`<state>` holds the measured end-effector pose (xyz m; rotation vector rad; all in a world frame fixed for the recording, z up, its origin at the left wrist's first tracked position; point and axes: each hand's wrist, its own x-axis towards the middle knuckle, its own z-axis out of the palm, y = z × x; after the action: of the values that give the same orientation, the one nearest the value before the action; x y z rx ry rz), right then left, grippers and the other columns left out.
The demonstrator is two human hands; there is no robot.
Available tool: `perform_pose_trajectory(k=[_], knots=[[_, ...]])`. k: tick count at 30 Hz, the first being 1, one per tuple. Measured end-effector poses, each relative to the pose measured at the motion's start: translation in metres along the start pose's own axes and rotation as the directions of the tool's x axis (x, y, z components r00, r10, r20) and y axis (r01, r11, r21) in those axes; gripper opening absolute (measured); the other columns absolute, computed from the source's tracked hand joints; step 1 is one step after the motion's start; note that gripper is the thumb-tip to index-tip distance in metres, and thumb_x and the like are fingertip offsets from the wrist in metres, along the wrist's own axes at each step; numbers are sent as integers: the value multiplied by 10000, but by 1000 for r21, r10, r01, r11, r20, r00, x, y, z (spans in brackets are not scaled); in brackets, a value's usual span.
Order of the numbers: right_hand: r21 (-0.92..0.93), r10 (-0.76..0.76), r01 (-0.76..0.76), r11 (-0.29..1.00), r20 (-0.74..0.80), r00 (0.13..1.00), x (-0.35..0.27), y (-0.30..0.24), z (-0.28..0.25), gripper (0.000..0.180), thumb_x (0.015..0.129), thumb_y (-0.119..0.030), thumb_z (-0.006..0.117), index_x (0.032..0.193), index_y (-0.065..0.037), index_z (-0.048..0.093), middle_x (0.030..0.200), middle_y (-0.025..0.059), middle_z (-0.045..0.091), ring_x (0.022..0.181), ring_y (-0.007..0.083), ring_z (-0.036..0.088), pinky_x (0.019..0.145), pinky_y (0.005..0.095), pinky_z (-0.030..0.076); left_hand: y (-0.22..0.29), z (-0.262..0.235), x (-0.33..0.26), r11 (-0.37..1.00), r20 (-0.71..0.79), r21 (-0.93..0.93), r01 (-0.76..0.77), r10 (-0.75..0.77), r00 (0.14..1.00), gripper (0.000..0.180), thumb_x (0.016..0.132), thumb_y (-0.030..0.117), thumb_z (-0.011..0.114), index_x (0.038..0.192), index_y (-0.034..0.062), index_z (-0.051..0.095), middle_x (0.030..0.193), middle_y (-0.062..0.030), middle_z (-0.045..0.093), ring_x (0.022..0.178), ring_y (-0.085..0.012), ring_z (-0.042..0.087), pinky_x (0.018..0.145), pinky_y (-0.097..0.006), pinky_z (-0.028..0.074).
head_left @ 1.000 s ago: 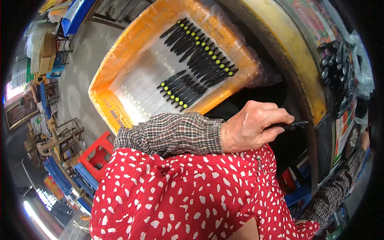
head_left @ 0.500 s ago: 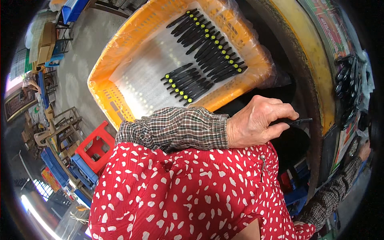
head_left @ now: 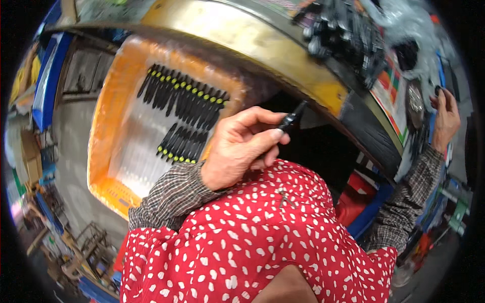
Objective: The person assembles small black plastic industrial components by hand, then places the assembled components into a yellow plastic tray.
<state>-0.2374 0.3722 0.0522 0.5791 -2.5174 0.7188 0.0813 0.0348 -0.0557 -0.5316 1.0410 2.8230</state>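
Observation:
My left hand (head_left: 241,144) pinches a slim black pen-like piece (head_left: 292,118) between thumb and fingers, its pointed end aimed up and to the right. Left of it stands an orange plastic basket (head_left: 103,146) lined with clear film. Inside, similar black pen-like pieces with yellow-green dots (head_left: 184,98) lie side by side, in a long far row and a shorter near row. Out at the far right, above the worktable, my right hand (head_left: 446,120) has its fingers closed around a small black piece (head_left: 438,91) at the fingertips; most of that piece is hidden.
The worktable's worn yellow edge (head_left: 262,40) curves between basket and right hand. On it lie a heap of glossy black parts (head_left: 348,40), clear plastic bags (head_left: 399,17) and a dark bundle in clear wrap (head_left: 415,103). Below are red (head_left: 356,194) and blue containers.
My view has swung toward the worktable, so the basket appears further left. My left hand still holds the black piece, now tilted upward. My right hand has risen into clearer sight at the far right.

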Motion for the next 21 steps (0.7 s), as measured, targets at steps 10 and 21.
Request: perform_pose_trajectory(k=[10,21], knots=[[38,-40,36,999,99,994,-97,-105,8,169,846,-25,600,1012,7,611,870,81,652,711,138,629,618,262,494,-3,23,21,983,113,-141,120,-104,988,229,915,18,491,1141,36,519,900,-134,607,576,-120,516,424,-193,352],[-226,-369,408,885,197,908,-132,-114,11,225,677,-18,661,891,-51,602,773,69,561,721,228,582,596,342,478,-10,55,24,990,108,137,31,-46,993,220,904,85,517,1120,43,515,888,-118,598,520,-121,494,386,-193,327]])
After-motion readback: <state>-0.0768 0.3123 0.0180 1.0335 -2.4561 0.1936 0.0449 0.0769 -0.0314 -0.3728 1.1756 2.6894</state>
